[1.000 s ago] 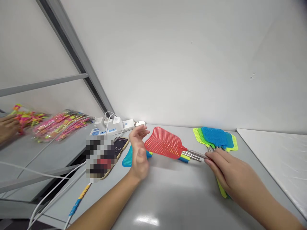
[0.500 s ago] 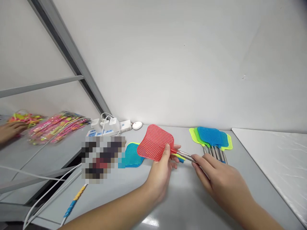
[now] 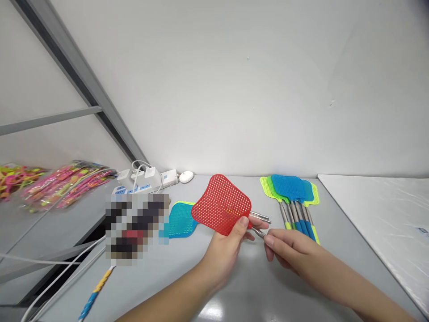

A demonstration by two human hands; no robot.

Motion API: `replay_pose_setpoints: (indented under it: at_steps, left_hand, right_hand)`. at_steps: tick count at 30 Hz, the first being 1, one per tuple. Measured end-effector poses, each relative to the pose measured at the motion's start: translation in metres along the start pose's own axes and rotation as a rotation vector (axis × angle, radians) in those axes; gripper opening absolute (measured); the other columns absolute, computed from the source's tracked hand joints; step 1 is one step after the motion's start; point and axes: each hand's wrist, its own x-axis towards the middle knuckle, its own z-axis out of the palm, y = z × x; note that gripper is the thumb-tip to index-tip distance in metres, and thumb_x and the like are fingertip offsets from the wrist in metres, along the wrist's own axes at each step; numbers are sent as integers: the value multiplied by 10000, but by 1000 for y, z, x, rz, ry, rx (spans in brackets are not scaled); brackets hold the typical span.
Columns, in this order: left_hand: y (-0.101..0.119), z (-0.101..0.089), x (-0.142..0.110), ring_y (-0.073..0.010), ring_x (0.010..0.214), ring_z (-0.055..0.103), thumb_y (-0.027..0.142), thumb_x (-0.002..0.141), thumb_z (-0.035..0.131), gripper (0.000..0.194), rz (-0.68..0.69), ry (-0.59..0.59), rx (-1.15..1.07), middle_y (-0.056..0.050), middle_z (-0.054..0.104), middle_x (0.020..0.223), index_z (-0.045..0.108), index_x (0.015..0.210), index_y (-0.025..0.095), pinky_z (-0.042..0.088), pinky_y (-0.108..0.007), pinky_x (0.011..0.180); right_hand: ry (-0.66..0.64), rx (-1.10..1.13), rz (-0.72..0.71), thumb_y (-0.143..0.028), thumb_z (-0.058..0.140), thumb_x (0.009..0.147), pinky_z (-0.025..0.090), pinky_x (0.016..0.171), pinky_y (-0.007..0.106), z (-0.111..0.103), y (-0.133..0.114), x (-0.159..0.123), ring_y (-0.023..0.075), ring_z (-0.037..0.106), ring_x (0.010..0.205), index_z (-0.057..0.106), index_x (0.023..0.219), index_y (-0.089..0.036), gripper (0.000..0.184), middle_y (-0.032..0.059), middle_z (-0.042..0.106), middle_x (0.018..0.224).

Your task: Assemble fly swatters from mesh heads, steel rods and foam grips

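Note:
My left hand (image 3: 226,252) is closed round the neck of a red fly swatter (image 3: 221,203), its thumb on the lower corner of the perforated head. My right hand (image 3: 288,250) pinches the swatter's thin metal shaft (image 3: 257,232) just below the neck; the fingers hide the rest of the handle. Behind the red head lies a blue fly swatter (image 3: 182,221), partly covered, with a yellow-green edge under it. Metal rods (image 3: 261,217) show beyond my left fingers. To the right, several fly swatters (image 3: 291,188) in blue, green and yellow-green lie overlapped, with metal shafts and coloured grips.
A power strip (image 3: 139,187) with white chargers and a white oval device (image 3: 186,177) stand by the wall. Bagged colourful items (image 3: 70,181) lie at left, behind a metal frame (image 3: 77,85). Cables run below. A white sheet (image 3: 375,214) covers the right side.
My right hand has moved down and left along the swatter, and the shaft now points lower. The red head has turned slightly. Another person's hand at the far left has left the view.

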Motion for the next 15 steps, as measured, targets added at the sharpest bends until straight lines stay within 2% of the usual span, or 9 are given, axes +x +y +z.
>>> replay_pose_setpoints:
  at_steps: [3,5,8,10,13,15]
  left_hand:
    - [-1,-5,0,-229,1043,586,444,961,488,314,-20,-34,30,-73,691,1096,724,993,239,438,-372,907]
    - [-2,-8,0,-219,1016,582,439,955,504,302,-40,-42,39,-74,680,1112,722,1005,236,431,-374,919]
    - [-7,-9,-1,-197,938,583,431,905,598,260,-102,-13,37,-70,678,1033,718,997,220,428,-372,925]
    - [-10,-8,-3,-183,907,578,423,874,647,252,-130,20,36,-63,667,1031,714,1008,220,430,-365,921]
    - [-14,-6,-4,-177,914,573,416,871,654,253,-126,54,22,-59,656,1049,713,1028,227,435,-347,904]
    - [-16,-5,-4,-189,927,582,412,866,660,249,-139,79,-13,-63,664,1007,718,1011,218,440,-352,901]
  right_hand:
    - [-31,54,64,-646,331,940,239,466,221,-3,-5,-2,107,302,535,585,836,-237,493,-51,348,622]
    - [36,-9,0,-625,345,944,311,506,228,-1,-6,-2,124,384,570,598,853,-245,466,-33,426,646]
    - [142,-133,-171,-557,354,966,411,655,272,5,-6,0,174,534,714,607,926,-260,392,15,581,773]
    - [209,-255,-201,-514,327,983,393,640,275,10,-3,2,177,542,685,582,880,-258,377,15,602,756]
    - [289,-445,-167,-485,288,997,307,543,268,14,3,4,154,470,558,494,755,-247,397,-11,570,650]
    - [322,-530,-166,-482,287,998,282,532,267,16,7,6,149,469,546,471,740,-245,395,-17,578,642]
